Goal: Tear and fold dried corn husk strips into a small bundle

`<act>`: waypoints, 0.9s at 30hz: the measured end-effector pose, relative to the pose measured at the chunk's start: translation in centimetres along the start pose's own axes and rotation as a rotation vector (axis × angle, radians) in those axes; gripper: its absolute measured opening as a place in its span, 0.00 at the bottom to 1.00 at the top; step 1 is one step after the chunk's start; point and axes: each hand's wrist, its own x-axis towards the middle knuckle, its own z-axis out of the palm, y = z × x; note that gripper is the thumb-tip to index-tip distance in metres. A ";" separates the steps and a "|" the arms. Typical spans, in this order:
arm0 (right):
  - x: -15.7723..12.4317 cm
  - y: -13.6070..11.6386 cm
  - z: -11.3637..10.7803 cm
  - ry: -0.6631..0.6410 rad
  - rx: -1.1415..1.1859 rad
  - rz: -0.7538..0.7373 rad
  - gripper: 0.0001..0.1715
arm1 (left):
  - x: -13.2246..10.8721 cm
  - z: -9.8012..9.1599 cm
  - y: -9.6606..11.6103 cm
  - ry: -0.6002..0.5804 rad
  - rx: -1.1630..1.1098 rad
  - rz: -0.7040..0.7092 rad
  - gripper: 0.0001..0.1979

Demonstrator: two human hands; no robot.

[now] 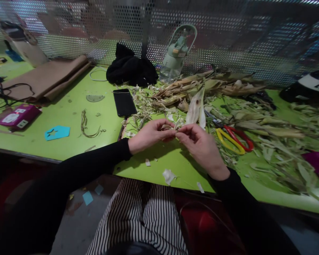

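Observation:
My left hand (152,135) and my right hand (203,148) meet above the table's front edge, fingertips nearly touching. Both are closed in a pinch on pale strips of dried corn husk (177,124); the exact grip is hidden by the fingers. A broad husk leaf (194,109) rises just behind my right hand, and I cannot tell whether it is held or lies on the pile. Scissors with red and yellow handles (235,140) lie to the right of that hand. Behind my left hand, a black phone (124,102) lies flat among husk shreds.
A heap of dry husks (175,88) spreads across the back and right of the green table (106,102). Behind it stand a green bottle (174,56) and a black cloth (131,69). Brown paper (50,76), a purple box (18,117) and a twisted cord (84,124) lie left.

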 end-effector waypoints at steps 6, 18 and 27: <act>-0.1 -0.9 0.0 -0.077 -0.113 -0.063 0.12 | 0.0 -0.3 0.9 -0.040 0.025 -0.031 0.16; 0.0 -0.4 -1.0 -0.077 -0.114 0.005 0.16 | 0.3 -1.2 1.7 -0.003 0.060 -0.018 0.10; 0.0 0.2 0.1 -0.189 0.125 0.058 0.27 | -0.1 -0.9 1.2 -0.111 0.114 0.002 0.19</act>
